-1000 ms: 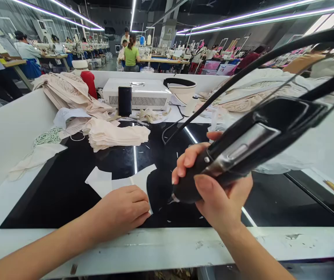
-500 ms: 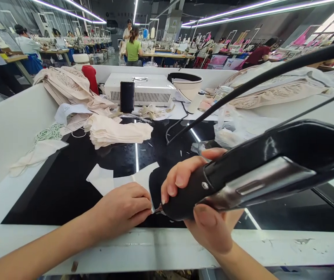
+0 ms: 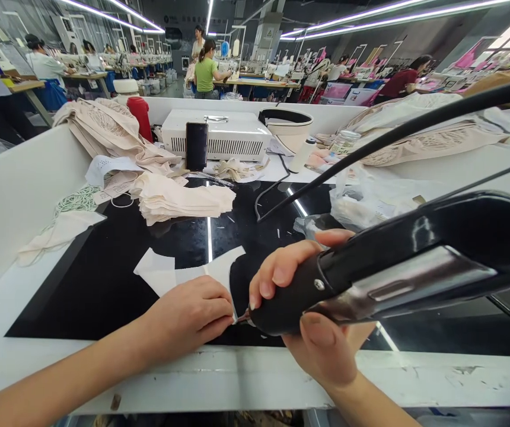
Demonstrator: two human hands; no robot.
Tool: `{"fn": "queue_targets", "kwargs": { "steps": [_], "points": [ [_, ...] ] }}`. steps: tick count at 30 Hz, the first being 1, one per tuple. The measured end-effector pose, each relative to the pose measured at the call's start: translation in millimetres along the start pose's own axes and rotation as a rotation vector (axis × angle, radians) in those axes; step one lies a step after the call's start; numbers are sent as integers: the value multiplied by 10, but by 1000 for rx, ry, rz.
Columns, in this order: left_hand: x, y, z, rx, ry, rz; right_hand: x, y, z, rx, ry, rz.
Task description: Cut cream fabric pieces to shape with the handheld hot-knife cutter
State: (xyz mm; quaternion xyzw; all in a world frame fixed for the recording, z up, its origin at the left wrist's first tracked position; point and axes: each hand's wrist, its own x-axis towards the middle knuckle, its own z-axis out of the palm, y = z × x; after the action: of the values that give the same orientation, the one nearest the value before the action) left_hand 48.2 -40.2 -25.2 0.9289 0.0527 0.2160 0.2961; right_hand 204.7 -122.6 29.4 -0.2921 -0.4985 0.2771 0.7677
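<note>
In the head view my left hand (image 3: 193,314) is closed, thumb and fingers pinching the edge of a white fabric piece (image 3: 159,270) that lies on the black glossy board (image 3: 81,284). My right hand (image 3: 321,338) is wrapped around a thick black corded hand tool (image 3: 370,255) with a silver lever along its side. The tool's small metal tip (image 3: 244,317) points left and meets the fabric edge beside my left fingertips. Whether the tip touches the cloth or only sits close is hard to tell. Part of the white piece is hidden under my left hand.
A stack of cream fabric pieces (image 3: 179,198) lies beyond the white piece. Behind stand a phone (image 3: 197,146), a white vented box (image 3: 237,133) and a cream bin (image 3: 288,127). The tool's black cable (image 3: 370,139) arcs over the right side. Plastic bags (image 3: 362,196) lie there.
The view has shifted slightly, so everything sits a little differently in the picture. The tool's body tilts slightly lower at the right; both hands keep their grip, and the tip stays at the fabric edge.
</note>
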Motion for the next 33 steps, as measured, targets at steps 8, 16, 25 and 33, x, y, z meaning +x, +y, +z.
{"fn": "queue_targets", "kwargs": {
  "steps": [8, 16, 25, 33],
  "points": [
    [24, 15, -25, 23, -17, -12, 6, 6, 6, -35, -4, -1],
    [59, 36, 2, 89, -21, -92, -2, 4, 7, -31, 16, -6],
    [37, -2, 1, 184, -102, 41, 3, 10, 0, -20, -7, -18],
    [-27, -42, -88, 255, -94, 182, 1, -4, 9, 7, 16, -1]
  ]
}}
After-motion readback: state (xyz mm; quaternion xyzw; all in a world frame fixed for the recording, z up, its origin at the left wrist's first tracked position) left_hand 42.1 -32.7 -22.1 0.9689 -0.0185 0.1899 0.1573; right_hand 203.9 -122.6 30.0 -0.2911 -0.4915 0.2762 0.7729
